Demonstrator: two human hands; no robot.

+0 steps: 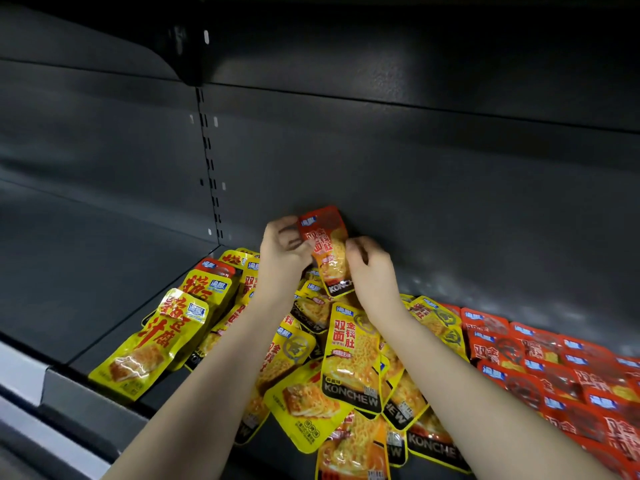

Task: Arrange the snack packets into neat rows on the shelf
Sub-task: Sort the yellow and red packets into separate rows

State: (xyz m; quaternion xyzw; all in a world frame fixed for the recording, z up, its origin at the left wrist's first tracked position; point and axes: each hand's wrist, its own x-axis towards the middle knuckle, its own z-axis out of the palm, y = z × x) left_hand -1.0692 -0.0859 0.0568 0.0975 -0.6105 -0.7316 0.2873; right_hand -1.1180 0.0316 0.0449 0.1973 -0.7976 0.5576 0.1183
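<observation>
Shelf lip (86, 407): lower left, grey front edge. Use it as the straight ref for rows.
Yellow pile (349, 362): lower centre, loose heap, pkts overlapping at all angles. Looks unsorted, so best left alone while this one gets placed.
Red rows (554, 372): lower right, flat overlapped lines. Likely home for the held pkt: match their facing & overlap, and slot it in at a row end w/o shoving neighbours.
L hand (282, 252): centre frame, fingers curled round the pkt's left edge.
R hand (372, 268): just right of it, fingertips pinching the pkt's right edge.
Red packet (327, 244): between both hands, upright, top tipped a bit left, above the heap. Top pokes up past the L hand; the KONCHEW end hangs below both.
Grip tip: prob. slick film, so hold by the edges, lay it label-up, no creasing.
Back wall (450, 185): dark panel right behind the pkt. Touching or not, can't tell.
</observation>
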